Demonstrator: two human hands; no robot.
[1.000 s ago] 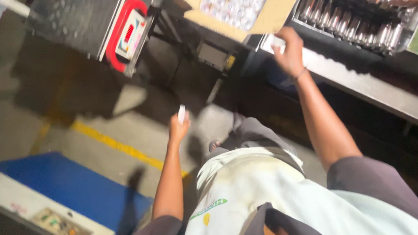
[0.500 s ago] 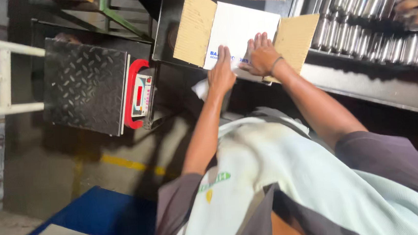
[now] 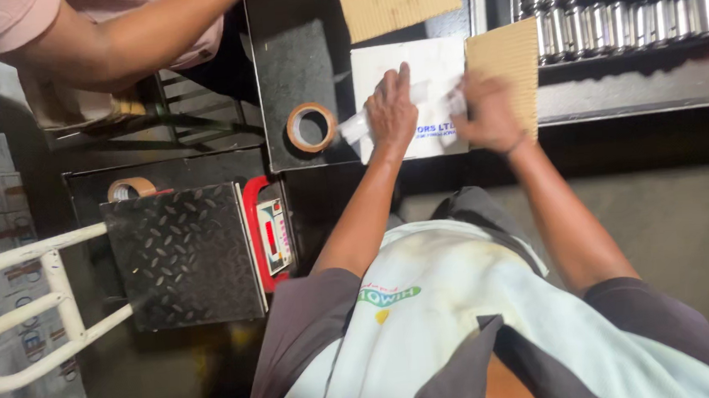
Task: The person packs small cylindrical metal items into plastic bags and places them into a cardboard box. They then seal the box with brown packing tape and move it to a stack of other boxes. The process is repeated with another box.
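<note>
My left hand [image 3: 391, 109] lies flat on the white card [image 3: 410, 95] that sits on the cardboard box [image 3: 501, 64]. Its fingers [image 3: 400, 78] are stretched out and pressed against the card, gripping nothing. A strip of clear plastic [image 3: 355, 127] runs out from under this hand toward the left.

My right hand [image 3: 488, 115] rests just to the right, at the card's right edge, where the card meets the brown flap of the box. It is blurred, so I cannot tell whether its fingers are clenched or released, nor whether they pinch the plastic strip.

The card lies on the far side of the dark bench [image 3: 300, 70], between two open brown flaps. A roll of brown tape [image 3: 311, 127] lies flat on the bench, just left of my left hand and apart from it.

Right of the box, rows of shiny metal cylinders [image 3: 624, 6] fill a rack.

On the near left stands a platform scale [image 3: 185, 256] with a checker-plate top and a red-framed display. A second roll of tape [image 3: 131, 188] lies just beyond it. A white tube frame [image 3: 22, 318] stands at the far left.

Another person's arm [image 3: 111, 50] reaches across the upper left.
</note>
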